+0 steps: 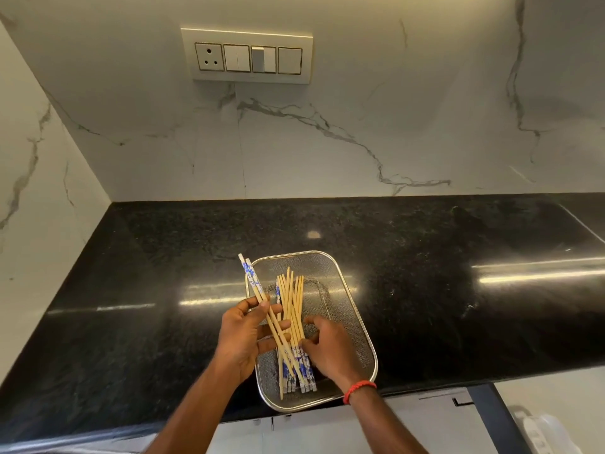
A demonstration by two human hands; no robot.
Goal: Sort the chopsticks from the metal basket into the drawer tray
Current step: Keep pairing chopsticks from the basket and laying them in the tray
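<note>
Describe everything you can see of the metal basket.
The metal basket is a rounded rectangle of fine silver mesh with a shiny rim, upright on the black counter at its front edge. Inside lie loose chopsticks, lengthwise. The right hand reaches in onto them; the left hand holds two chopsticks above its left rim.

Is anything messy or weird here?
Nothing is broken or spilled. The chopsticks in the metal basket are jumbled: most blue ends point near, one points away. The pair in the left hand crosses over them.
</note>
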